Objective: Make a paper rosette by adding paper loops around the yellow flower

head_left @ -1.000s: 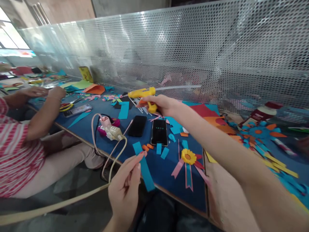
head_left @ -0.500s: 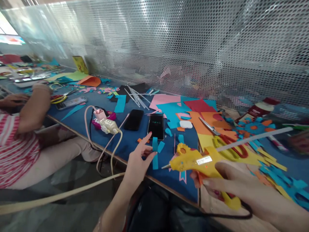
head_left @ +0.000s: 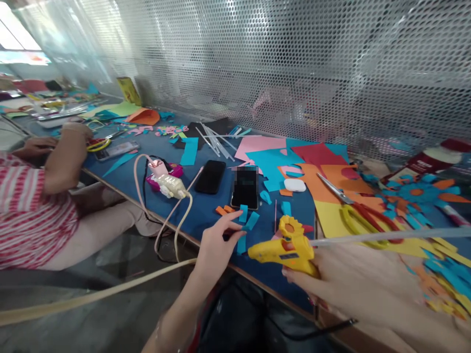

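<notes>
Glue gun: yellow, translucent stick jutting from rear | held above blue counter | right hand gripping it; left hand pinching flat blue strip

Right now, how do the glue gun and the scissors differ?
The glue gun is in the right hand, while the scissors lie on orange paper and yellow paper. The gun's body is yellow, with a pale stick out the back; the scissors have metal blades and one yellow, one red handle. The gun's nose points left; the scissors' blades point left and away. Both have yellow parts.
</notes>
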Available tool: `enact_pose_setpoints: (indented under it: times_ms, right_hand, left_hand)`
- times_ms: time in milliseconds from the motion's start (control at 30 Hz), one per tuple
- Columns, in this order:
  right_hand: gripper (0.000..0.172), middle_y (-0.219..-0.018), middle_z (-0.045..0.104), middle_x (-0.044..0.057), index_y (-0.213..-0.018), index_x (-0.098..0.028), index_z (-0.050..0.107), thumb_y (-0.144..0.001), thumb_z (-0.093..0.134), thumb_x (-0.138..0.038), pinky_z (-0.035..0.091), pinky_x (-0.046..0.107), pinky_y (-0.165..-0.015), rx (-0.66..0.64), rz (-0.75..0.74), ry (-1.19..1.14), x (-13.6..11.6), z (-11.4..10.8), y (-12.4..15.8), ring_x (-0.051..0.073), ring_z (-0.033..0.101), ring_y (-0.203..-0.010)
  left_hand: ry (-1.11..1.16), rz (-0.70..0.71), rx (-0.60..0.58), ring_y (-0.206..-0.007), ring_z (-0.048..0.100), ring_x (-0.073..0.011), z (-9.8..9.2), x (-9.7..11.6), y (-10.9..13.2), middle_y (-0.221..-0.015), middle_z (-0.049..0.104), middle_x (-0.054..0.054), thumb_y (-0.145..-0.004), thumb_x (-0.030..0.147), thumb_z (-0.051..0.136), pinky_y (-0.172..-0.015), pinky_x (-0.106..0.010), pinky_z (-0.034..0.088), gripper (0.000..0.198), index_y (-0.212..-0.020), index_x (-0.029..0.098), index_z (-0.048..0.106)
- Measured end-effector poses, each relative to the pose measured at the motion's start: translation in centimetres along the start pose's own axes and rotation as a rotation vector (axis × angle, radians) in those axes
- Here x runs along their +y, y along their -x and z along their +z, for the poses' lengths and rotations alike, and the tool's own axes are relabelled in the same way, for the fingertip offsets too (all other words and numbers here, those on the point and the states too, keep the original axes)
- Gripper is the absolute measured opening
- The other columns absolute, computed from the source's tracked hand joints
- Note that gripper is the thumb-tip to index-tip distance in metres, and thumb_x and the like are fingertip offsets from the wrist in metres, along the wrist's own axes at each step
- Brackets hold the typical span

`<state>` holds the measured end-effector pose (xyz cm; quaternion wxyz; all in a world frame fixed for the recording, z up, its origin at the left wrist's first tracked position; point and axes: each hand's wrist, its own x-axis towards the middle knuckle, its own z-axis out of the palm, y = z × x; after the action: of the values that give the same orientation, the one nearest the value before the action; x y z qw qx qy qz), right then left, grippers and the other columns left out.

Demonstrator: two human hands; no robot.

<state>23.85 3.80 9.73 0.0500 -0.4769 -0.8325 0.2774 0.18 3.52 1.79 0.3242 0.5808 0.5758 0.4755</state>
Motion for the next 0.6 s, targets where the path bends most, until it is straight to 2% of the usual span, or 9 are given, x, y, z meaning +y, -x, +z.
enact_pose_setpoints:
  times_ms: [133,267,367,600]
  right_hand:
    - [0.028,-0.083,0.066,0.003,-0.087,-0.022,0.068,-0.09,0.051,-0.045,0.052,0.028,-0.069,-0.049,-0.045,-0.076,-0.6,0.1,-0.7,0.017,0.062,-0.079]
    - [0.026,-0.114,0.06,0.008,-0.112,-0.019,0.059,-0.093,0.051,-0.035,0.052,0.036,-0.081,-0.093,-0.078,-0.159,-1.0,0.2,-1.2,0.017,0.061,-0.094]
    - [0.024,-0.12,0.057,0.008,-0.113,-0.022,0.059,-0.094,0.05,-0.033,0.052,0.037,-0.085,-0.118,-0.083,-0.208,-1.3,0.2,-1.1,0.018,0.059,-0.099]
    - [0.025,-0.121,0.057,0.007,-0.114,-0.022,0.059,-0.093,0.052,-0.033,0.051,0.037,-0.085,-0.147,-0.039,-0.283,-1.7,0.1,-1.0,0.019,0.059,-0.101]
  left_hand:
    - [-0.013,0.013,0.007,-0.078,0.066,-0.0137,0.0,0.0,0.1,-0.081,0.071,0.003,-0.08,0.012,0.063,-0.081,-0.025,0.051,0.037,-0.114,0.024,0.063]
    - [-0.013,0.019,-0.003,-0.08,0.066,-0.0147,-0.1,0.0,0.0,-0.08,0.071,0.002,-0.08,0.012,0.062,-0.081,-0.027,0.051,0.033,-0.111,0.024,0.064]
    - [-0.014,0.018,-0.003,-0.08,0.067,-0.0147,-0.1,0.0,0.0,-0.08,0.071,0.002,-0.08,0.011,0.062,-0.081,-0.027,0.051,0.032,-0.109,0.024,0.065]
    - [-0.016,0.026,0.012,-0.077,0.067,-0.0146,0.0,-0.1,0.0,-0.08,0.071,0.002,-0.08,0.013,0.063,-0.079,-0.027,0.052,0.029,-0.106,0.024,0.067]
